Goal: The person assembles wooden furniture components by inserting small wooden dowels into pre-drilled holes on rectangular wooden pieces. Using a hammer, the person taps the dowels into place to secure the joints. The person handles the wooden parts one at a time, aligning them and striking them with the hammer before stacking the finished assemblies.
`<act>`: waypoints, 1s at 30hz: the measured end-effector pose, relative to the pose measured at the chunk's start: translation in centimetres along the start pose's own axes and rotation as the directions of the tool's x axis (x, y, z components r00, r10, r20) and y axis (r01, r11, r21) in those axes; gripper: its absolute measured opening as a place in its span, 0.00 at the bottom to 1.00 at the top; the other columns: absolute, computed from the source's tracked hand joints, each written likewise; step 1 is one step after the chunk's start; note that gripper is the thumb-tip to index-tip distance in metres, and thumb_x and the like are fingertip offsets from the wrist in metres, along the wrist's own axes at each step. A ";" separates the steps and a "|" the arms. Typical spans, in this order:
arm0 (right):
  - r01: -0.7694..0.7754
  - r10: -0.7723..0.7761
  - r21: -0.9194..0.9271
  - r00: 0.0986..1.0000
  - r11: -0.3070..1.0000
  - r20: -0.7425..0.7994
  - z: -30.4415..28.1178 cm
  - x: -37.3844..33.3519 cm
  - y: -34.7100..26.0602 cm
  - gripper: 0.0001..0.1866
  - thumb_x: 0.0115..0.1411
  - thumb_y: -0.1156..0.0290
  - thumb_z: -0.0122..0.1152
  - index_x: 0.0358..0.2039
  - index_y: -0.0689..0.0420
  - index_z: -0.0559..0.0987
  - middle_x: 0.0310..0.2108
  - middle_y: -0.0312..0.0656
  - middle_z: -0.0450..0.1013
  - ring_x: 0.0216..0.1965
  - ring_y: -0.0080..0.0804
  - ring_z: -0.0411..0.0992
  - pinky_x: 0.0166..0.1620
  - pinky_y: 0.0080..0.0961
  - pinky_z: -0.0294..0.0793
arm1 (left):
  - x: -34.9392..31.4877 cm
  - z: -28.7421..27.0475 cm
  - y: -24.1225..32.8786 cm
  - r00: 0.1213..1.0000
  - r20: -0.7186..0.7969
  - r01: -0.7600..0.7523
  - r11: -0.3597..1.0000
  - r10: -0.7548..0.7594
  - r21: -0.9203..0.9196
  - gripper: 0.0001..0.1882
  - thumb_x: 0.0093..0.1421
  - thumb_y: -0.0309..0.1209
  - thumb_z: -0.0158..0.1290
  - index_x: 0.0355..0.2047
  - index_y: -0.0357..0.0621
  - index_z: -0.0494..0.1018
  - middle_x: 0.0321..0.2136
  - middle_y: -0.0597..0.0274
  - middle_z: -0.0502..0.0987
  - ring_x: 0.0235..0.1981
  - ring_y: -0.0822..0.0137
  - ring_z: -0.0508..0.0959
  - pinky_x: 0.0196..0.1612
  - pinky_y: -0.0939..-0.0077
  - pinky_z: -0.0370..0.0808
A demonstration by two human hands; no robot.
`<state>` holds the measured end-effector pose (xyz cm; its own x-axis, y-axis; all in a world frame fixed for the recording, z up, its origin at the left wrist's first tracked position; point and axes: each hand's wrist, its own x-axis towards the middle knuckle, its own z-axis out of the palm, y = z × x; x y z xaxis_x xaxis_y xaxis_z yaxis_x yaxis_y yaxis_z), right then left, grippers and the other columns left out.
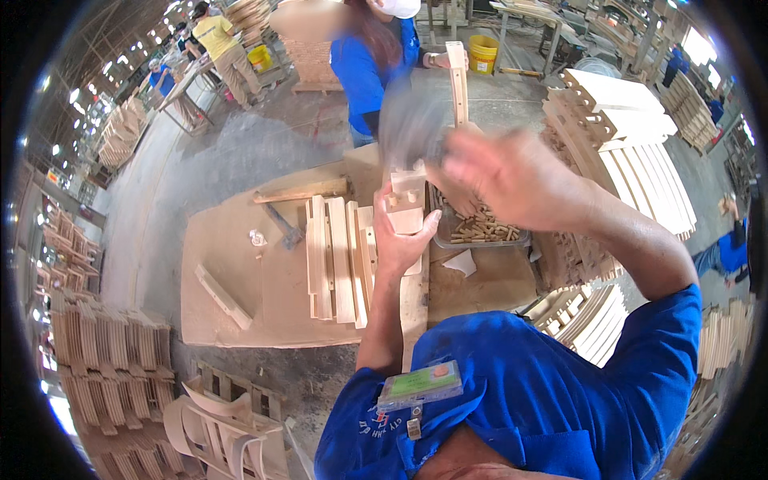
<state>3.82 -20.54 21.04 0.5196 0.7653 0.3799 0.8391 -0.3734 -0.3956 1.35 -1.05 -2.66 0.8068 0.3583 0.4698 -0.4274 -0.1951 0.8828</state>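
Item: one pale wooden block [406, 218], located near the middle of the view, above the tabletop [264, 324], with its long axis running away from the wearer; its far end points toward the co-worker [360, 80] in blue and is partly lost behind a blur. We count two short pegs standing on its upper part

Left grip [397, 242]: closed around the block, fingers along its left side, thumb across to its right

Right grip [512, 178]: raised to the right of the block and smeared by motion; we cannot tell whether it is open or closed. Just beside it we list a dark blurred shape [412, 120], kind not readable

Containers: one clear plastic tub [480, 245], right of the block, holding many loose wooden pegs [486, 230]; one yellow bucket [482, 54] on the floor beyond, contents not readable to us

Also on the tabletop: a row of wooden slats [340, 260] left of the left grip, long axes running away from the wearer; one lone slat [222, 298] lying at a slant, farther left; a wooden bar [308, 190] lying crosswise beyond the row
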 end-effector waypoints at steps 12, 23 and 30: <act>-0.123 0.114 0.061 0.984 0.991 0.135 1.5 -2.6 1.7 0.12 0.73 0.64 0.57 0.45 0.60 0.77 0.24 0.55 0.76 0.27 0.59 0.77 0.31 0.47 0.74 | -0.7 -1.2 0.3 0.978 0.126 0.173 0.984 -0.168 -0.031 0.47 0.49 0.27 0.76 0.65 0.38 0.60 0.54 0.55 0.74 0.53 0.65 0.76 0.57 0.66 0.76; -0.505 0.494 0.306 0.861 0.807 0.117 13.7 -18.4 11.0 0.19 0.67 0.58 0.66 0.49 0.59 0.81 0.34 0.59 0.79 0.37 0.51 0.82 0.40 0.40 0.76 | -3.3 -4.5 -3.3 0.941 0.130 0.319 0.947 -0.311 -0.039 0.35 0.45 0.29 0.80 0.50 0.31 0.74 0.36 0.58 0.83 0.36 0.65 0.83 0.42 0.71 0.83; -0.684 0.600 0.073 0.681 0.726 0.419 22.9 -24.9 13.2 0.20 0.62 0.51 0.65 0.45 0.53 0.84 0.40 0.50 0.82 0.44 0.55 0.80 0.48 0.47 0.77 | -4.5 -4.6 -5.9 0.866 0.010 0.495 0.859 -0.501 0.129 0.37 0.51 0.26 0.75 0.56 0.23 0.68 0.47 0.48 0.81 0.47 0.63 0.82 0.51 0.69 0.81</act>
<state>-1.70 -32.54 -12.80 0.7906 0.5168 -0.3285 0.2419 -0.7564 -0.6078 -1.61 2.65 -9.94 0.9166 0.3983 -0.0353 0.0849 -0.1077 0.9906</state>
